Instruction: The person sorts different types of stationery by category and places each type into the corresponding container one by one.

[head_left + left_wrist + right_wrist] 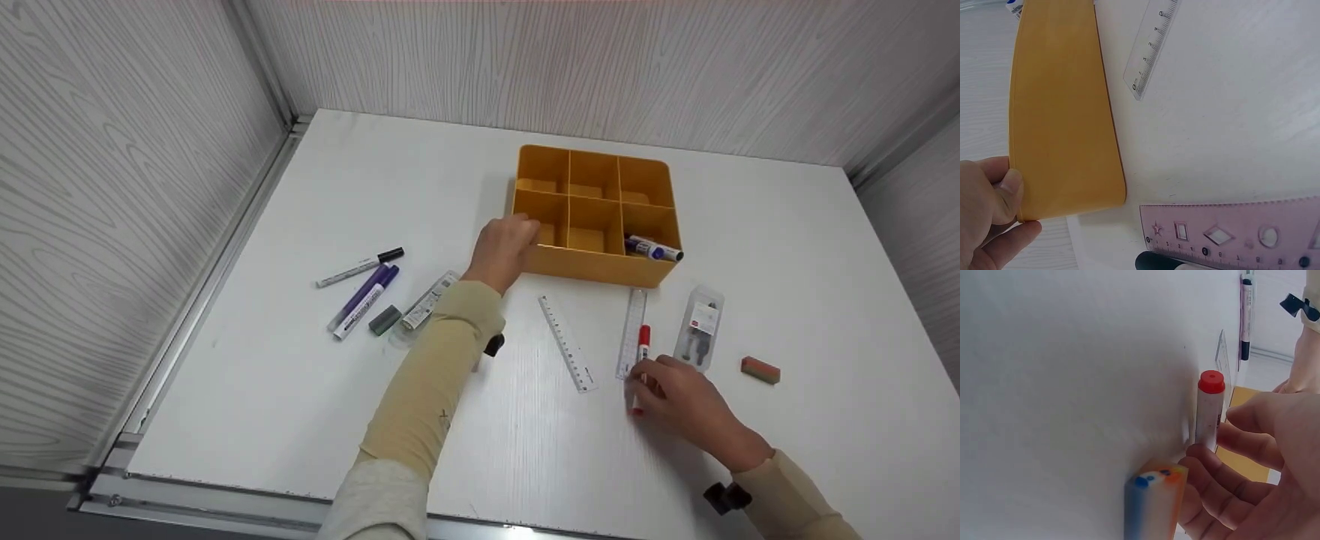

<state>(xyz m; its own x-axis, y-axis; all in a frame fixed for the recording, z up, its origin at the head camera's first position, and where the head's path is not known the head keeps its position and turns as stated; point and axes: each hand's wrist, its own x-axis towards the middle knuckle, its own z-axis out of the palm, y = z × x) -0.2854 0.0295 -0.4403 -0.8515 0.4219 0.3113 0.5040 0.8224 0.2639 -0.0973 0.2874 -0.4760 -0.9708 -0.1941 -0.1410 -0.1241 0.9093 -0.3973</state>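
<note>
My left hand (pixel 504 249) grips the front left corner of a yellow six-compartment organizer box (pixel 592 268). In the left wrist view, thumb and fingers pinch the box's wall (pixel 1064 112) at its end. Two markers (pixel 654 247) lean in the front right compartment. My right hand (pixel 688 399) is down at the table, thumb and fingertips curled around a red-capped marker (pixel 645 336). Its red end shows beyond the fingers in the right wrist view, while the fingers hide its middle. A clear ruler (pixel 631 330) lies just beside this marker.
Another clear ruler (pixel 564 341) lies between the hands. Right of them are a blister-packed compass (pixel 701 326) and a two-coloured eraser (pixel 760 370). On the left are a black-capped marker (pixel 360 268), purple markers and a green-capped marker (pixel 385 320). A pink stencil ruler (pixel 1230 230) shows below.
</note>
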